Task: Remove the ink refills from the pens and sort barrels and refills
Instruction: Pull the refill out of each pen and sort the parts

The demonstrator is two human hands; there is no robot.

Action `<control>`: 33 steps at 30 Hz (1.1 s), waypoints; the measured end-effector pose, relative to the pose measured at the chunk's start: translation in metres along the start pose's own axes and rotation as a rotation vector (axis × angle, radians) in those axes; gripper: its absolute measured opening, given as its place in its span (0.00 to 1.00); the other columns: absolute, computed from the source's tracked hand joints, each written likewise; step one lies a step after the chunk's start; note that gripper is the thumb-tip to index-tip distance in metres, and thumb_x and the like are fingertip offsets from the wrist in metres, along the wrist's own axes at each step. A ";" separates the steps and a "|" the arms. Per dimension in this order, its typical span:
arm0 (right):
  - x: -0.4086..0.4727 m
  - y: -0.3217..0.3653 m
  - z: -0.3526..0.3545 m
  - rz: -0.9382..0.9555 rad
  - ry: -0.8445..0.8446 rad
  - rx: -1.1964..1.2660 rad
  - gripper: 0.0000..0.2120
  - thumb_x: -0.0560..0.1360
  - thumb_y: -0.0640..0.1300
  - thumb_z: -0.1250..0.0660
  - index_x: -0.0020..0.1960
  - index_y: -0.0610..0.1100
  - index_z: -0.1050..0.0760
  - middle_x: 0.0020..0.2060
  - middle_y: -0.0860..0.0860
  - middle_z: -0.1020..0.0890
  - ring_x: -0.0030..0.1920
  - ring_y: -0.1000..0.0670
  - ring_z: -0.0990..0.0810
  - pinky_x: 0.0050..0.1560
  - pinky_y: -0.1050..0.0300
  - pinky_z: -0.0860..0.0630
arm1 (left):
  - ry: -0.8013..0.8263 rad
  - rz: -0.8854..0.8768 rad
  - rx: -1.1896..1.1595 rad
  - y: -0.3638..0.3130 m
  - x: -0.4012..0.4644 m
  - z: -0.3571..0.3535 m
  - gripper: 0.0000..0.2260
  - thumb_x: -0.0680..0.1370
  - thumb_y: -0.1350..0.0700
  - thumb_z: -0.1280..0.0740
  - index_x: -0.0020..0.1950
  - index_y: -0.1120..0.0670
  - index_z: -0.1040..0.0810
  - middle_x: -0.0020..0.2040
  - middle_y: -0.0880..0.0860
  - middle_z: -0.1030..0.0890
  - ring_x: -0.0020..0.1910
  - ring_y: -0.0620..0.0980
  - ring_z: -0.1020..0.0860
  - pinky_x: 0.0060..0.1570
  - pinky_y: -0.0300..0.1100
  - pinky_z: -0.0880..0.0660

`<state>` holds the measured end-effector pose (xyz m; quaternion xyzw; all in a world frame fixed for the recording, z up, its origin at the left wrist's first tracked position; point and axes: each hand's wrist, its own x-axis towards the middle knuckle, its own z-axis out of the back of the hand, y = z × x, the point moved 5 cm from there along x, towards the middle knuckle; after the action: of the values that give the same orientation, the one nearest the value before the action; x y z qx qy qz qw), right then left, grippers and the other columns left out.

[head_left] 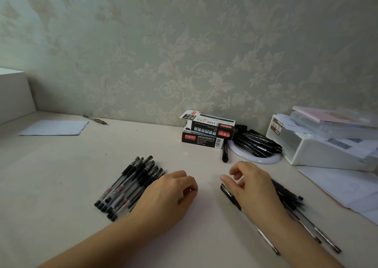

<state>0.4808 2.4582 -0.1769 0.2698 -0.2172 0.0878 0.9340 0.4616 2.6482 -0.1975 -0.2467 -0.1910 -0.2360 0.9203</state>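
Both hands, left (173,194) and right (250,183), loosely curled and empty, between two pen piles (131,183) on the desk (61,175).

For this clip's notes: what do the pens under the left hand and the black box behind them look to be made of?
Pens: seemingly clear glossy plastic barrels, since dark refills show through, with black caps and dark sleeves, possibly rubber. Box: printed cardboard, matte, judging by its folded open flap and creased edges.
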 end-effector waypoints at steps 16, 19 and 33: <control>-0.002 0.005 -0.015 -0.308 0.168 0.629 0.06 0.76 0.50 0.30 0.50 0.49 0.23 0.36 0.51 0.15 0.28 0.59 0.25 0.36 0.64 0.30 | -0.056 -0.009 -0.068 -0.005 0.003 0.002 0.10 0.79 0.44 0.41 0.47 0.46 0.23 0.39 0.42 0.25 0.35 0.43 0.27 0.36 0.38 0.29; -0.005 0.008 -0.025 -0.391 0.180 0.953 0.07 0.78 0.42 0.33 0.54 0.40 0.24 0.38 0.46 0.15 0.30 0.54 0.24 0.33 0.62 0.27 | -0.091 -0.014 -0.104 -0.007 0.003 0.005 0.19 0.77 0.35 0.47 0.47 0.46 0.24 0.37 0.41 0.25 0.35 0.42 0.26 0.35 0.36 0.29; -0.010 0.016 -0.038 -0.413 0.195 1.176 0.06 0.77 0.40 0.33 0.44 0.40 0.19 0.36 0.47 0.19 0.35 0.53 0.22 0.40 0.60 0.24 | -0.064 -0.005 0.032 -0.007 0.005 0.008 0.10 0.81 0.46 0.45 0.56 0.45 0.27 0.45 0.45 0.24 0.41 0.46 0.26 0.39 0.46 0.28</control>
<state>0.4817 2.4916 -0.2031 0.7653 0.0101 0.0348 0.6427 0.4606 2.6453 -0.1866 -0.2389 -0.2245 -0.2271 0.9170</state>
